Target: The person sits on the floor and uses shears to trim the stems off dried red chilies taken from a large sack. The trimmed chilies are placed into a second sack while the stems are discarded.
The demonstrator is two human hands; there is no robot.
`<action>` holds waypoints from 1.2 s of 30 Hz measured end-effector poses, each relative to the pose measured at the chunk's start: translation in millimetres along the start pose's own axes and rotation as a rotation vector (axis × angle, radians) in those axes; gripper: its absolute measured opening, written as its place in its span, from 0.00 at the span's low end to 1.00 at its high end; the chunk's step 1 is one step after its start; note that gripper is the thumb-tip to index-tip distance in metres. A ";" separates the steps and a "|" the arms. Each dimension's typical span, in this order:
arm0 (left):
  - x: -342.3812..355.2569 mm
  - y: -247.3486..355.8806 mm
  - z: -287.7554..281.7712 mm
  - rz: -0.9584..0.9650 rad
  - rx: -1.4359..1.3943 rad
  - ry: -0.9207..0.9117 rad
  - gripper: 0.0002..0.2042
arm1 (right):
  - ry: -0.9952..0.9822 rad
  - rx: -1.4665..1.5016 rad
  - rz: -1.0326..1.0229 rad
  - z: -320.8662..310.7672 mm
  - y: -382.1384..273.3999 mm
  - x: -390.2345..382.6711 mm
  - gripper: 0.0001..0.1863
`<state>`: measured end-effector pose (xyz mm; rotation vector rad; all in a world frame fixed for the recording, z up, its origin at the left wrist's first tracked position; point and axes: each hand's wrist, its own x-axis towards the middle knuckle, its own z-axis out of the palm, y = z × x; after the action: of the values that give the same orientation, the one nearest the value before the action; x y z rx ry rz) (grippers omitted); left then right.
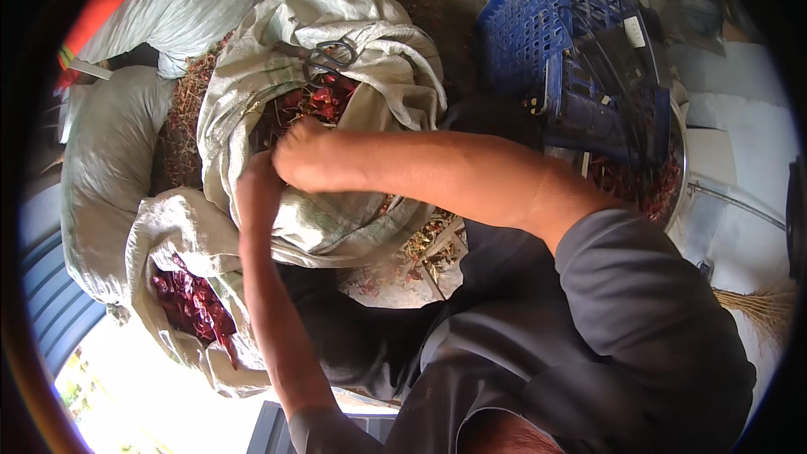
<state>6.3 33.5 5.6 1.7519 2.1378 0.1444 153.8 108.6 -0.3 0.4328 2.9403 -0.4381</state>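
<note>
No words or numbers can be read here. One small white label (635,31) shows on a flat black object (611,55) by the blue plastic crate (517,21); any marks on this label are too small and blurred for the eye to tell.

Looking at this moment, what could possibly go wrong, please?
The scissors lie on the folds of the large sack, near its opening; they might slide in among the red pieces, where the bare right hand could be nicked.

Dried peppers hang over the lip of the smaller sack; the left forearm seems close, so a bump could perhaps spill some.
</note>
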 end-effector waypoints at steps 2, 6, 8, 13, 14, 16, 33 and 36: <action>-5.9 -18.4 48.3 0.040 0.106 -0.100 0.19 | -0.293 0.062 -0.104 7.9 -28.5 -24.5 0.09; -12.6 -17.7 76.9 -0.131 -0.008 -0.161 0.22 | -0.474 -0.070 -0.288 29.3 -44.3 -46.9 0.09; -18.0 -22.7 77.0 -0.171 -0.094 -0.115 0.20 | -0.484 -0.033 -0.273 22.3 -43.8 -45.1 0.09; -20.7 -26.3 60.2 -0.317 -0.813 0.023 0.15 | -0.569 0.183 -0.055 -4.5 -33.5 -21.9 0.13; -18.8 -19.0 52.6 -0.375 -0.999 0.061 0.14 | -0.565 0.272 -0.012 -25.2 -22.7 -23.4 0.15; -17.3 -16.1 40.3 -0.390 -1.161 0.123 0.14 | -0.419 0.234 0.132 -45.4 -10.3 -23.6 0.14; 3.1 -0.4 -6.8 -0.407 -1.766 0.070 0.10 | 0.309 0.345 0.173 -47.8 31.4 -1.4 0.21; -6.7 3.5 -26.9 -0.287 -1.393 0.199 0.14 | 0.526 0.453 0.152 -56.7 29.2 6.0 0.20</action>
<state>1.3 31.9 33.0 0.6002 1.5592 1.3580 151.7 154.2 44.7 0.9465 3.2413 -1.1317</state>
